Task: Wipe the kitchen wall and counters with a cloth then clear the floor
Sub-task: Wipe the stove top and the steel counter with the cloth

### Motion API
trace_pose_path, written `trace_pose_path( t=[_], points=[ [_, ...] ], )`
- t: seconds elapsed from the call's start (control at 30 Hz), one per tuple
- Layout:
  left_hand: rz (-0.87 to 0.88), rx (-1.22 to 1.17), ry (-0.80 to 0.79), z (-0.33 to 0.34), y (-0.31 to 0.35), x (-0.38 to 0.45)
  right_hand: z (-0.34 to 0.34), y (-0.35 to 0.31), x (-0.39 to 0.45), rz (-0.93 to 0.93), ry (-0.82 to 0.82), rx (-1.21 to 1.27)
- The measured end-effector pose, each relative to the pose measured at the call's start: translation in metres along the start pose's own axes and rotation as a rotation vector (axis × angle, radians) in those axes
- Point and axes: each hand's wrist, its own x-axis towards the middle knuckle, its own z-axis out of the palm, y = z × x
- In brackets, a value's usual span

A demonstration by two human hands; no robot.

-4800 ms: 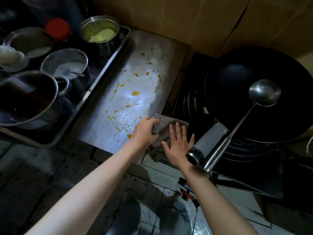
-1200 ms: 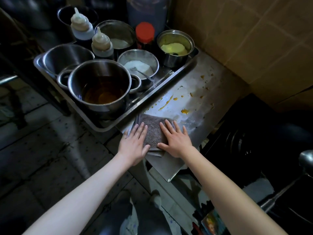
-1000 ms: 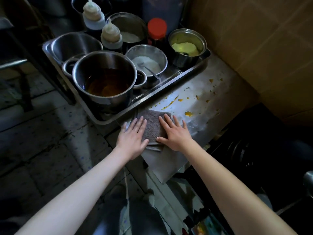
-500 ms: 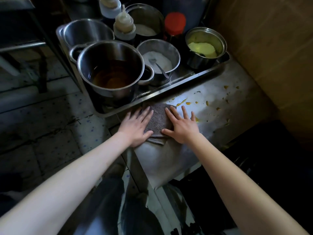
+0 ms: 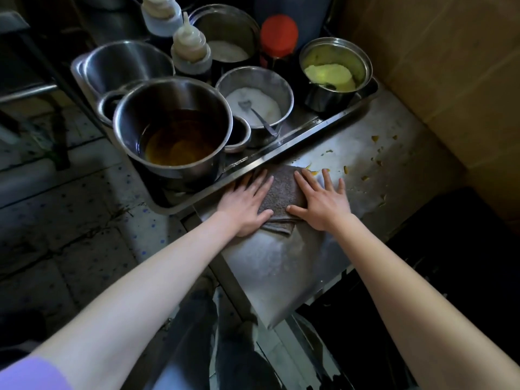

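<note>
Counter-wiping step, mid-stroke. Folded grey cloth [image 5: 282,192] lies flat on the steel counter [image 5: 281,263], pinned under both palms. Left hand [image 5: 246,205] and right hand [image 5: 320,204] press flat, fingers straight and slightly spread; nothing pinched. The cloth shows between the two thumbs, its far edge level with the fingertips and hard against the tray [image 5: 309,130] rim.

Orange spatter [image 5: 375,139] sits beyond the right fingertips, toward the cardboard-lined wall [image 5: 436,66]. My read: the next push should go rightward and away, with steady downward pressure, keeping clear of the tray.

Against half a second ago: hands and cloth have slid forward, covering the streak nearest the tray.
</note>
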Motion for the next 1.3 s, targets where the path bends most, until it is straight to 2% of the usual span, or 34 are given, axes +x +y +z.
trace_pose_path(
  t=[0.3,0.6,0.8,0.93,1.07,1.3],
  points=[
    [0.036,0.075,-0.029,-0.001,-0.002,-0.010,0.013,-0.020,-0.027,0.066,-0.011,0.075],
    [0.160,0.088,-0.069,-0.006,-0.012,-0.014,0.028,-0.045,-0.060,0.275,-0.019,0.169],
    [0.224,0.035,-0.091,-0.007,-0.020,-0.012,0.018,-0.054,-0.060,0.310,0.006,0.147],
    [0.210,-0.038,-0.009,0.001,-0.024,-0.013,0.015,-0.057,-0.060,0.304,0.087,0.150],
    [0.229,-0.108,-0.024,0.004,-0.030,-0.009,0.017,-0.059,-0.054,0.263,0.046,0.114],
    [0.284,-0.076,-0.012,-0.001,-0.020,0.010,0.021,-0.039,-0.041,0.346,-0.010,0.131]
  ],
)
